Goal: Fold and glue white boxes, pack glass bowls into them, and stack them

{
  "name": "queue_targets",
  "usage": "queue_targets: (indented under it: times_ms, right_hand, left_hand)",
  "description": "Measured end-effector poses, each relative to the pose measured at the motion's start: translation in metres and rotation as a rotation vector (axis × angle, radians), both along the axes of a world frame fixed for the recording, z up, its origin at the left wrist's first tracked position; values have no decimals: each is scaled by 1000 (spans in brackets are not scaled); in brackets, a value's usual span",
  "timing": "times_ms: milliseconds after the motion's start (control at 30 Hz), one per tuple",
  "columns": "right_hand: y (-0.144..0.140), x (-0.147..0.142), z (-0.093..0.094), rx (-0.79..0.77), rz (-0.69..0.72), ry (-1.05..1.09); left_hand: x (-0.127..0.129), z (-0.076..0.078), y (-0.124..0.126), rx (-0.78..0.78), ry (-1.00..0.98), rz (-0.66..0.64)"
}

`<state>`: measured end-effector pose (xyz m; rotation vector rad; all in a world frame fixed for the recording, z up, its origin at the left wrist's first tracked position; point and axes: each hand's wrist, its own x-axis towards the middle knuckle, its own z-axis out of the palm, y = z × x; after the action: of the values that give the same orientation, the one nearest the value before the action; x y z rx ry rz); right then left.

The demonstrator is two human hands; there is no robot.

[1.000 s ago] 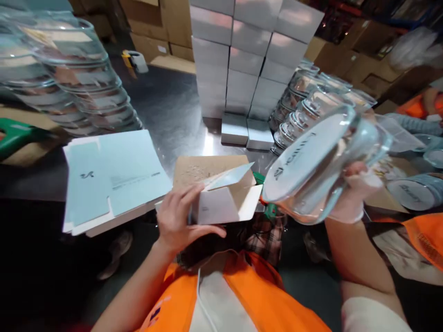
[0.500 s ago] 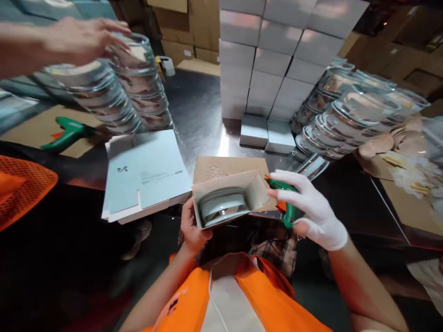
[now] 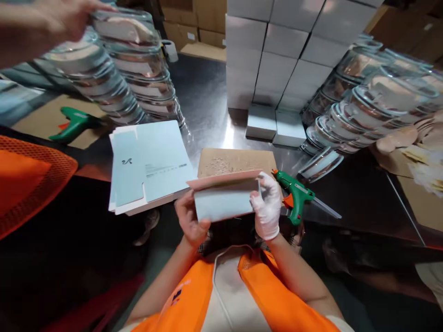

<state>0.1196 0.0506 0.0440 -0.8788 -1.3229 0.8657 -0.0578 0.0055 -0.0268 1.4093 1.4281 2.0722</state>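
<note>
Both my hands hold a small light-blue carton [image 3: 223, 205] in front of my chest. Its pinkish-brown flap [image 3: 224, 179] lies at a slant along the top, so the inside is hidden. My bare left hand [image 3: 191, 220] closes round the left end, thumb at the lower front corner. At the right end, my white-gloved right hand [image 3: 269, 206] grips the side, fingers near the flap. Just to its right a green glue gun [image 3: 294, 193] lies on the table, a glue stick [image 3: 327, 207] sticking out of its back. Behind the carton lies a glue-marked cardboard sheet [image 3: 238, 159].
Flat light-blue cartons [image 3: 164, 161] are stacked at left, beside another green glue gun [image 3: 74, 124]. Glass containers stand in stacks left [image 3: 148, 69] and right [image 3: 360, 110]. White boxes [image 3: 280, 60] are piled behind. A co-worker's hand [image 3: 65, 23] touches a glass container.
My right hand has moved left from over the glue gun onto the carton. The carton was open with glassware visible inside; now the flap covers it. The co-worker's hand has shifted up and left.
</note>
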Motion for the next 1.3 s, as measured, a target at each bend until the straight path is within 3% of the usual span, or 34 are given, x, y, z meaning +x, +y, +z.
queue_targets:
  times_ms: [67,133,200,267,400,500,667,767,867,1000,1100,1200,1300]
  right_hand:
    - [-4,-11,3,-31,-104,81]
    - [-5,-3,8,-86,-49,90]
    - [-7,23,13,-175,5,-24]
    - [-11,63,15,-289,-101,-299]
    - [-17,125,12,-734,-573,-1018]
    - [-14,133,6,-949,-568,-1196]
    - [-4,135,-3,-1046,-477,-1051]
    - [2,145,-10,-998,-509,-829]
    - [4,151,-19,-931,-507,-595]
    - [-4,144,-24,-817,-481,-343]
    - [-18,134,-17,-605,-544,-161]
    - [-33,127,-6,-442,-343,-48]
    - [-50,125,0,-497,-90,-126]
  left_hand:
    - [-2,4,1,139,6,-5]
    - [-10,4,0,192,153,-22]
    - [-21,-1,-2,181,284,-12]
    - [-31,-9,-4,135,299,2]
    - [-33,-22,-3,83,277,9]
    - [-25,-21,3,175,313,31]
    - [-20,11,6,246,333,2]
    - [-16,24,-5,237,362,-34]
    - [-10,20,-18,137,266,-22]
    - [-6,11,-27,-59,100,88]
    - [-2,17,-28,-136,4,36]
    - [9,25,-25,-228,-51,-95]
    - [28,26,-21,-344,-25,-191]
